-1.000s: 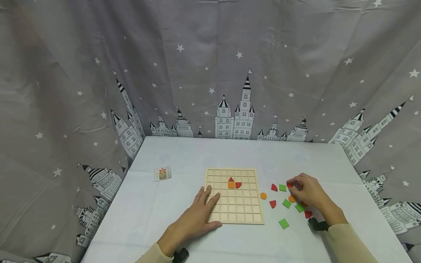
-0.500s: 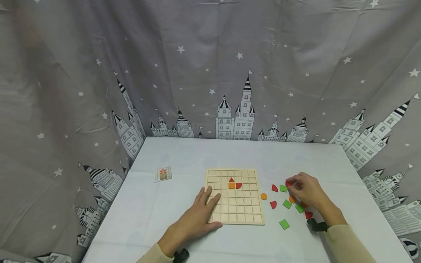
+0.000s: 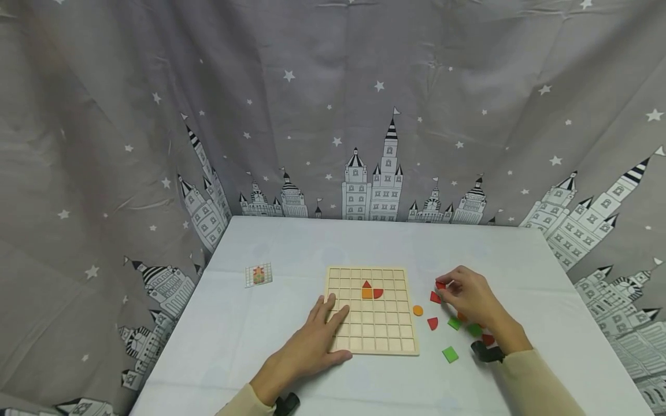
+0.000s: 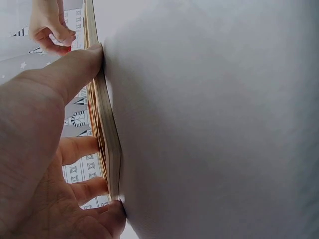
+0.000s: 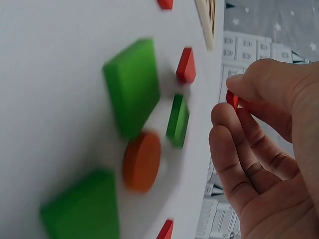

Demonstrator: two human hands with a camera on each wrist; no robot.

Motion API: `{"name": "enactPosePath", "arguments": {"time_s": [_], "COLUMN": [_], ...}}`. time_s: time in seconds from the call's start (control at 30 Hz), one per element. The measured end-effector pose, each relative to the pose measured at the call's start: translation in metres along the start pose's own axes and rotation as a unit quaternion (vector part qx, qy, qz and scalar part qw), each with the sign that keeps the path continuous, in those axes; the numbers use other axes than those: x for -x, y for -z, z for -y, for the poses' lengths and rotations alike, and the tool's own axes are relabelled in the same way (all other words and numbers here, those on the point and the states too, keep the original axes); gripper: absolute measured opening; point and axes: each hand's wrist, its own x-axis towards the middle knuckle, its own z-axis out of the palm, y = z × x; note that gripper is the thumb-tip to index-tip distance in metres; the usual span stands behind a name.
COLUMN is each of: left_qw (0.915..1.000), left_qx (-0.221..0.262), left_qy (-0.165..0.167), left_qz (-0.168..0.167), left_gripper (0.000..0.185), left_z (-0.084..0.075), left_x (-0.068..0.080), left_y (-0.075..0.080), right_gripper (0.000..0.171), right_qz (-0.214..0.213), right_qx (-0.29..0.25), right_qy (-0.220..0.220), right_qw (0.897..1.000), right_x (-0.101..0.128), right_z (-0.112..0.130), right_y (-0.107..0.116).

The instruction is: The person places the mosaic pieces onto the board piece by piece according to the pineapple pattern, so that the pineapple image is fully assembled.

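My left hand (image 3: 307,342) rests with spread, fairly straight fingers on the left side and near corner of a wooden grid board (image 3: 380,332). In the left wrist view, its thumb (image 4: 82,64) touches the board's edge. On the board lie a red triangle (image 3: 366,284), an orange square (image 3: 367,293) below it and a red quarter circle (image 3: 378,293) beside the square. Raised above the loose pieces, my right hand (image 3: 470,296) pinches a small red piece (image 5: 232,98) between thumb and fingers; its shape is mostly hidden.
Right of the board lie loose pieces: an orange disc (image 3: 418,311), a red quarter circle (image 3: 432,323), a green square (image 3: 450,354) and several others, partly under my right hand. A small printed pattern card (image 3: 258,275) lies at the left. Behind the white table (image 3: 208,346) hangs a grey curtain (image 3: 312,115).
My right hand has lifted the red piece off the table and moved left with it toward the board. The left hand stays in place.
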Motion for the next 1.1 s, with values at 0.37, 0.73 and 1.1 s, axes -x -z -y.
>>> {"name": "enactPosePath", "arguments": {"time_s": [0.37, 0.73, 1.1], "left_qw": [1.0, 1.0, 1.0], "left_qx": [-0.006, -0.002, -0.005], "left_qy": [-0.002, -0.003, -0.001], "left_qz": [-0.005, -0.006, 0.001], "left_gripper": [0.097, 0.096, 0.096], "left_z": [0.002, 0.001, 0.0], "left_x": [-0.001, -0.001, 0.0], "left_y": [-0.002, -0.001, 0.001], "right_gripper": [0.024, 0.021, 0.02], "right_qz": [0.01, 0.026, 0.041], "right_qx": [-0.027, -0.066, -0.073], "right_qy": [0.055, 0.123, 0.184], "right_qw": [0.998, 0.99, 0.979], "right_x": [-0.016, -0.034, -0.047], "right_z": [0.027, 0.054, 0.082], "right_y": [-0.02, -0.05, -0.078]}}
